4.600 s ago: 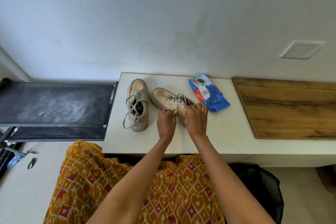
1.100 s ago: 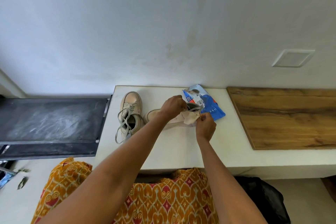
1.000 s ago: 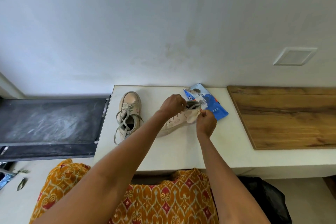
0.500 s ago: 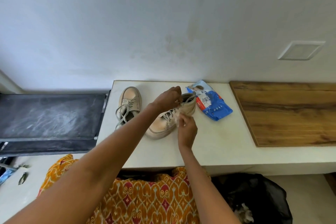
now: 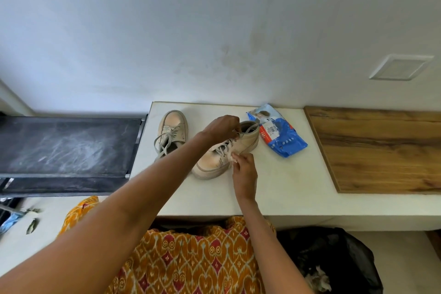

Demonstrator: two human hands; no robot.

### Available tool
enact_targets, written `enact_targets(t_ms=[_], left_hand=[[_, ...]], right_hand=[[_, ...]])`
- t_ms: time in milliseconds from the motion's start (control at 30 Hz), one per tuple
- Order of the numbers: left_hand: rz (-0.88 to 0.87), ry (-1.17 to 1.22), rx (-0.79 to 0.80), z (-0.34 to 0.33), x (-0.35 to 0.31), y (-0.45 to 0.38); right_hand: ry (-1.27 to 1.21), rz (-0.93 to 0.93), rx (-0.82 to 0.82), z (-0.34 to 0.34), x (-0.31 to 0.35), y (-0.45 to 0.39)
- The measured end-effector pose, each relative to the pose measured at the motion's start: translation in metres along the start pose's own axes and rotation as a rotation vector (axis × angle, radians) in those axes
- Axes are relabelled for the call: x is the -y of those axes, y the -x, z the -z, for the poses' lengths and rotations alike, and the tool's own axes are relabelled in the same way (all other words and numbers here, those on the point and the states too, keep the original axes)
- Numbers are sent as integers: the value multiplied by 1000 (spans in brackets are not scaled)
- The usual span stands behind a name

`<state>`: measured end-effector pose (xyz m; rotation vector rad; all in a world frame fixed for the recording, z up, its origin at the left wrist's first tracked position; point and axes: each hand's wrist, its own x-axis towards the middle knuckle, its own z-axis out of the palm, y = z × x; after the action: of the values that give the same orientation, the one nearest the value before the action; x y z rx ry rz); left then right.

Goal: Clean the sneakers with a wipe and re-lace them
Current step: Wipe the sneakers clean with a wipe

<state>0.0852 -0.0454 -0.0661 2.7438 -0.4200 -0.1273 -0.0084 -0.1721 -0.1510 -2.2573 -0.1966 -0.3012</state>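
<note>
My left hand [image 5: 220, 126] grips the near sneaker [image 5: 224, 153] at its collar. My right hand [image 5: 243, 169] pinches a wipe [image 5: 231, 156] against its side; the wipes pack [image 5: 278, 135] lies at two o'clock.

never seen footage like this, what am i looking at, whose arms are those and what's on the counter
There is no machine here. The picture comes from one wide-angle camera worn on a person's head, looking forward and down, so the two arms reaching in from below are the wearer's own.

On the white counter lie two beige sneakers. The far sneaker sits untouched with its laces loose. The near sneaker is being worked on: the left hand grips it by the laces near the opening, while the right hand presses a small crumpled wipe against its side.

Beside it lies a blue pack of wipes, and further right a wooden board. A black bin bag sits on the floor below.
</note>
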Motion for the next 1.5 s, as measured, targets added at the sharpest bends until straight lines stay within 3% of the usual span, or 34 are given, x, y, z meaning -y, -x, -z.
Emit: enact_targets(t_ms=[233, 567, 733, 833, 933, 1033, 1133, 1367, 1500], left_hand=[[141, 153, -73, -4, -7, 7], [311, 191, -174, -9, -16, 38], [296, 207, -220, -15, -14, 54], [241, 174, -210, -16, -16, 60], [81, 76, -166, -18, -11, 73], [-90, -244, -95, -23, 5, 85], [-102, -457, -61, -26, 9, 90], [-205, -510, -14, -9, 9, 82], [-241, -439, -50, -7, 10, 79]], right_hand=[[-228, -193, -201, 15, 19, -31], [83, -50, 1, 23, 21, -44], [291, 282, 162, 31, 6, 7], [409, 324, 258, 43, 5, -1], [325, 190, 118, 48, 29, -19], [277, 166, 18, 37, 48, -17], [346, 187, 34, 21, 44, 7], [403, 259, 172, 36, 16, 10], [287, 79, 17, 43, 26, -24]])
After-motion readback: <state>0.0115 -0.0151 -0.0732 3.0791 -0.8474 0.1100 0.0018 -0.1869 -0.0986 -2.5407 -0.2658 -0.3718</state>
